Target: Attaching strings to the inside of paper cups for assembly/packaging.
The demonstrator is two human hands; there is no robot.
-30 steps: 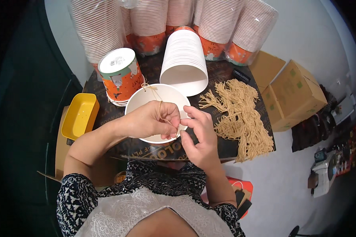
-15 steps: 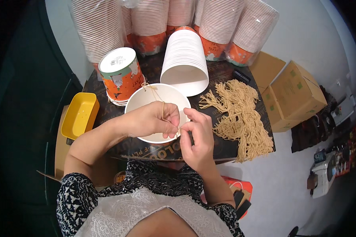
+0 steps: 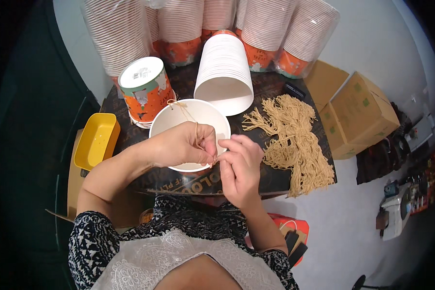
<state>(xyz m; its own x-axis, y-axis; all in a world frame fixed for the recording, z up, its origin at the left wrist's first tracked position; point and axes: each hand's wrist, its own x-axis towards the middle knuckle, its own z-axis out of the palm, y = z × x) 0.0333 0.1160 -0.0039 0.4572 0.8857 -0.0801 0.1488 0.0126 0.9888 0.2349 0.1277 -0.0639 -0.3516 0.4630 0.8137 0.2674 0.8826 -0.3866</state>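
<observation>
A white-lined paper bucket (image 3: 163, 126) stands mouth up at the table's near edge. A tan cord (image 3: 187, 114) is fastened through the far left of its rim and runs across the opening. My left hand (image 3: 184, 145) lies over the bucket, the cord looped by its thumb and fingers, which pinch it near the close side of the rim. Fingertips of my right hand (image 3: 241, 168) meet the left ones there, closed on what looks like the cord's end. The knot or hole between the fingertips is mostly hidden.
A bundle of tan cords (image 3: 295, 145) lies at the right. Behind are nested white buckets (image 3: 224, 67) on their side, an upturned orange bucket (image 3: 150, 99) and tall wrapped bucket stacks (image 3: 179, 21). A yellow tray (image 3: 96, 140) sits left; a cardboard box (image 3: 360, 118) stands right.
My right hand has shifted slightly, its fingers more curled and nearer the left fingertips. The cord stays in my left hand. The whole view has moved a little.
</observation>
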